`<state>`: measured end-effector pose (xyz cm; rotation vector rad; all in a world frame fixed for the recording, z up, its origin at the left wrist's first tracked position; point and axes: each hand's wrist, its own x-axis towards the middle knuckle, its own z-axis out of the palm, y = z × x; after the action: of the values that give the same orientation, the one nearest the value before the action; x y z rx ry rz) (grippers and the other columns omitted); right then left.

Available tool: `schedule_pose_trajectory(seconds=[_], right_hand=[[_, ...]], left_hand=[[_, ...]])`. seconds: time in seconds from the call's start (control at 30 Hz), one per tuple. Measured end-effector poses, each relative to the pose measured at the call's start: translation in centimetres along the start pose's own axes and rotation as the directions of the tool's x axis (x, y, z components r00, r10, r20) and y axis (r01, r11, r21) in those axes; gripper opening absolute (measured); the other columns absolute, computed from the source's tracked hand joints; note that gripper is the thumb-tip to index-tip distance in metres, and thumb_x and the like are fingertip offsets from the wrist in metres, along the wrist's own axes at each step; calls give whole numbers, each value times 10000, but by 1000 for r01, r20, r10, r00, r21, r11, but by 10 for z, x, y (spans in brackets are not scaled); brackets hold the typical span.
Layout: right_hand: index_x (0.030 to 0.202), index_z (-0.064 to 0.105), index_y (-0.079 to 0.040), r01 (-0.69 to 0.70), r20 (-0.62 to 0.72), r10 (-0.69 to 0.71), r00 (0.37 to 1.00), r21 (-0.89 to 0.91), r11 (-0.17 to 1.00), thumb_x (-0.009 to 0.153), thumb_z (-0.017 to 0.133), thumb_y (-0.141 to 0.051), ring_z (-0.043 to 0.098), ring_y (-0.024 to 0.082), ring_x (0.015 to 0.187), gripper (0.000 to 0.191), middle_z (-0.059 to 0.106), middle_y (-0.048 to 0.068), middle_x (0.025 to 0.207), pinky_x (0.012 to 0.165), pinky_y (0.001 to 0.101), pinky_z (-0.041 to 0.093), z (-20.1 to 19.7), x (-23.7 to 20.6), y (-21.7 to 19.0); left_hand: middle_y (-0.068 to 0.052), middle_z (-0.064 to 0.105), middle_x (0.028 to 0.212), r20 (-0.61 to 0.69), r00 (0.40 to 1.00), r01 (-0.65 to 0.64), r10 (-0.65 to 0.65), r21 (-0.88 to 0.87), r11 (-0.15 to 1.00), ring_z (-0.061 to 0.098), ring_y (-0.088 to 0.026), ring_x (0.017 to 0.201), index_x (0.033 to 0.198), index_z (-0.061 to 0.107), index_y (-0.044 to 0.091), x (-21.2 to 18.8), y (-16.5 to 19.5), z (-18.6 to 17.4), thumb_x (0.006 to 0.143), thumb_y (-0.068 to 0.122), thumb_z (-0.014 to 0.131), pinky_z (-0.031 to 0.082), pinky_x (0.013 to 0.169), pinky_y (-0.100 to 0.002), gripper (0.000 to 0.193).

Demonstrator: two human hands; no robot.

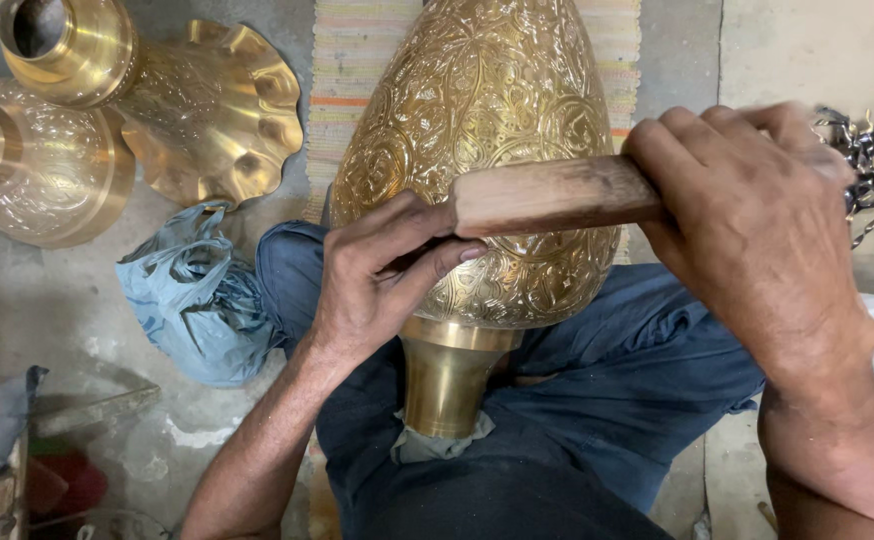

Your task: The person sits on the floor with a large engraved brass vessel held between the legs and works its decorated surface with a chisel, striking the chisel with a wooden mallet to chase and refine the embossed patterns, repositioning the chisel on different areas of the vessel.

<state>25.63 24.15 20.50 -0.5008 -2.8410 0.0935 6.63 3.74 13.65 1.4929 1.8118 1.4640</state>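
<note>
Evidently mid-chasing: our left hand [377, 280] pinches what looks like a small tool against the engraved brass vase [477, 150] lying across our lap, right hand [757, 230] clamped on the wooden mallet [547, 195]. Next strike needs the tool held steady.

The engraved brass vase [477, 150] runs past the top edge; metal bits [862, 160] look blurred.
</note>
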Motion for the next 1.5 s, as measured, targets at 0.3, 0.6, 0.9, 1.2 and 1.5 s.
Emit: schedule_pose_trajectory(seconds=[0.3,0.6,0.9,1.2,1.5], right_hand=[[991,632,-71,-84,48,85,995,-29,996,875,826,-120,694,202,765,232,649,48,802,734,405,566,-5,-1,-6],[1055,619,-19,-49,6,49,999,177,983,759,804,-27,694,324,910,350,656,134,940,796,435,571,-11,-1,-6],[1111,591,-102,-320,145,294,945,212,923,899,804,-173,722,183,787,310,662,23,817,713,393,565,-10,-4,-5],[1006,626,-54,53,-12,-55,998,-138,989,761,856,-91,716,268,845,338,676,89,877,783,419,586,-8,-4,-4],[1040,642,-59,24,-30,-29,999,-161,987,810,858,-98,679,240,833,318,646,72,860,798,408,554,0,-5,-1]], left_hand=[[-52,726,983,11,1000,-14,14,27,1000,692,-124,839,1238,731,71,4,4,-3,929,69,825,561,713,-293,323],[-55,734,1005,8,1000,4,-4,33,999,703,-122,850,1288,704,37,2,4,-1,916,77,827,573,724,-288,394],[-63,733,1016,44,999,-2,1,21,1000,693,-118,846,1287,718,51,3,2,-3,932,66,812,576,715,-301,367],[-60,725,1000,24,1000,-10,8,49,999,696,-121,839,1249,714,59,3,2,-2,929,92,824,566,685,-297,340],[-79,755,1052,-9,998,65,-66,-105,992,748,-142,906,1247,724,33,5,-4,-1,945,77,805,622,758,-253,316]])
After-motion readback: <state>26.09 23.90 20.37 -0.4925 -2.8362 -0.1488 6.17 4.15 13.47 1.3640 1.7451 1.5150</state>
